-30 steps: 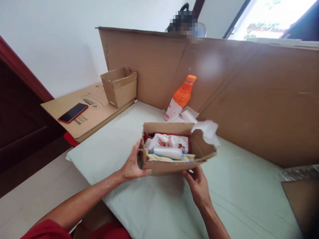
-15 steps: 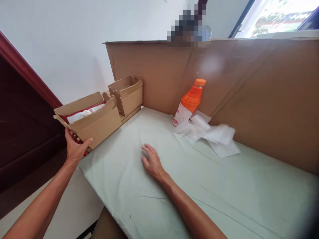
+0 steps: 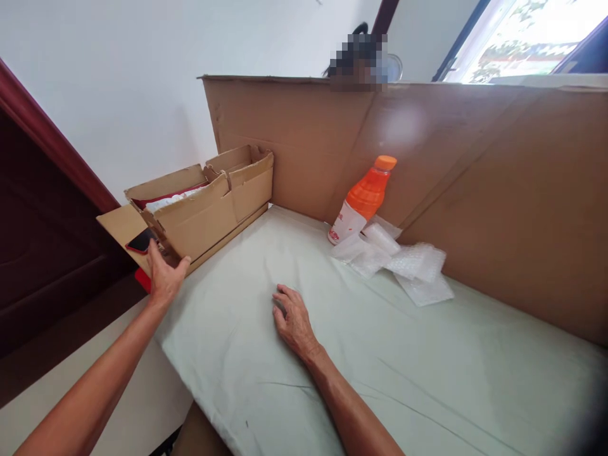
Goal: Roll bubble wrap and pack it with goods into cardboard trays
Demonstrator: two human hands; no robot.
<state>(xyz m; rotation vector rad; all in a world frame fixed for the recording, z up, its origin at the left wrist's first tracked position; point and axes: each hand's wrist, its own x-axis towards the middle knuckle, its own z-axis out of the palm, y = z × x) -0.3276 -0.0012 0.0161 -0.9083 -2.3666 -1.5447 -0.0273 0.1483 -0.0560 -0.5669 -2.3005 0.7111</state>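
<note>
One open cardboard box sits far left on a flat carton, touching a smaller empty box behind it. Packets inside, partly hidden. Judged light but floppy: torn corrugated walls, so support from beneath, not by the flaps. Left hand at its near corner, fingers loosely spread, thumb against the wall. Right hand flat, empty, on pale cloth. Phone just beside. Orange bottle and bubble wrap far right.

You see an orange bottle beside bubble wrap, against a tall cardboard sheet.
</note>
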